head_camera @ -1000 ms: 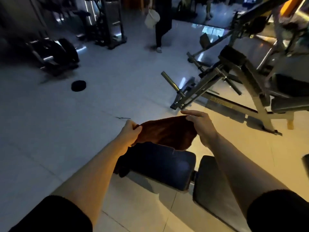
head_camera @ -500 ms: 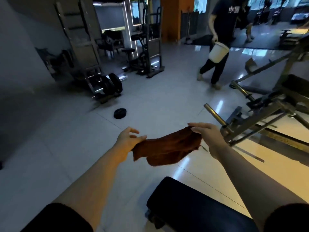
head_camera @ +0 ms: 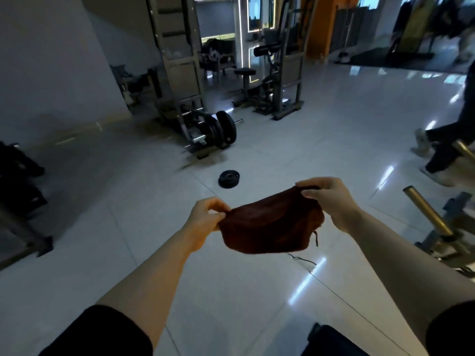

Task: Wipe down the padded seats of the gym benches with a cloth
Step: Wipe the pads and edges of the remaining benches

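The soft, limp brown cloth (head_camera: 272,224), evidently light, is pinched at opposite edges by left hand (head_camera: 205,217) and right hand (head_camera: 331,201).

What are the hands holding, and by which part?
A brown cloth: left hand pinches its left edge, right hand grips its upper right edge.

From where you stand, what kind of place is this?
Most likely a gym: round black weight plates loaded on a grey metal machine, one loose black plate on the glossy tiled floor.
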Demonstrator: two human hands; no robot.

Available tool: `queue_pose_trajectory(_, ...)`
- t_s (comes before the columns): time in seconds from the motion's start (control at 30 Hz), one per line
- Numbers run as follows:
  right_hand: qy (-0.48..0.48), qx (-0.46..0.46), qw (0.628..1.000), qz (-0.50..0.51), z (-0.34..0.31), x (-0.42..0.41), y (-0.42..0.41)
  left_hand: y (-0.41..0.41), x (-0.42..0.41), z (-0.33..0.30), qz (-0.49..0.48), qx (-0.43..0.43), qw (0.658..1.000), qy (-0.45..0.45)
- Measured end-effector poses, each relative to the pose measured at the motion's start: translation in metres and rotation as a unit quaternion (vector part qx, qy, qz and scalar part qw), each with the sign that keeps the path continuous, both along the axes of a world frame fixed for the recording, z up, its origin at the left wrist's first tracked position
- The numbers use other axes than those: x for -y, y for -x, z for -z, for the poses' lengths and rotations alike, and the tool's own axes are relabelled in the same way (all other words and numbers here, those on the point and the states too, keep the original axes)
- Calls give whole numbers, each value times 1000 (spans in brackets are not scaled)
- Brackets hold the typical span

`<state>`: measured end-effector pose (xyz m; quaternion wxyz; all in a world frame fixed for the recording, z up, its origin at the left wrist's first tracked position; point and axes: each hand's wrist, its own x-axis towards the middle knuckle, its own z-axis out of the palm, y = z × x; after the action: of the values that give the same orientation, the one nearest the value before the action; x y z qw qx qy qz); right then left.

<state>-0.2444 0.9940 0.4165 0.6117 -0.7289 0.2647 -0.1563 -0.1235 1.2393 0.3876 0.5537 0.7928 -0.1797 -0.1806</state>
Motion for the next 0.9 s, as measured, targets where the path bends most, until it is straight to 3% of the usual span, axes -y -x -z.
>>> queue_pose_trajectory(0.1, 4, -10, 999, 34, 0, -14, -62, -74, -11, -2, -2, 40, 999, 19)
queue_pose_trajectory(0.33, 73, -46, 994, 60, -5, -26, -191, -220, -14, -31, -8, 244, 966, -84)
queue_pose_trajectory(0.5, 171, -54, 980, 84, 4, 11, -264, -298, 16, -25, -3, 285, 952, -113)
queue_pose_trajectory(0.67, 262, -89, 961, 17, 20, 89, -330, -372, 93, -11, 45, 312, 936, -157)
queue_pose_trajectory(0.9, 123, -116, 981, -92, 9, 233, -384, -460, 254, -21, 152, 275, 931, -184)
